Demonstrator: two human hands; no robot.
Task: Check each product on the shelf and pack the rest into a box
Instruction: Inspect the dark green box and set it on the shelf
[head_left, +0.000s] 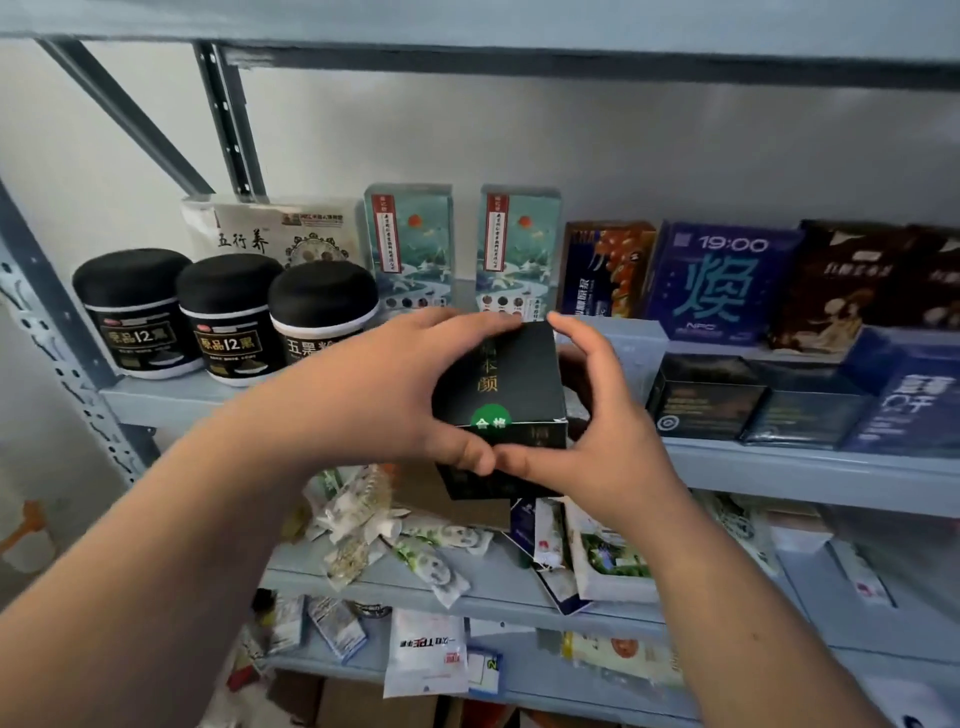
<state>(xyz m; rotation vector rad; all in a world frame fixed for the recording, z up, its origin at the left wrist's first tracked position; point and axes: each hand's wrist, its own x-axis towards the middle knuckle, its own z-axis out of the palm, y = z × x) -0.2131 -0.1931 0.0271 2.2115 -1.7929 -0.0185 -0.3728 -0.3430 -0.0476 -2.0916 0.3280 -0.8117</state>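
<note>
A dark box (511, 382) with a round green sticker (491, 418) is gripped by curled fingers. The left hand (384, 395) is wrapped over its left side and the right hand (608, 436) round its right, with the thumbs close together below. The box is held in front of the shelf (779, 467), with black jars (228, 317) standing to its left.

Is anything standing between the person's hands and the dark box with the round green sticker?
Nothing visible. The left hand and the right hand both grip the dark box, held in front of the shelf. No packing box is in view.
</note>
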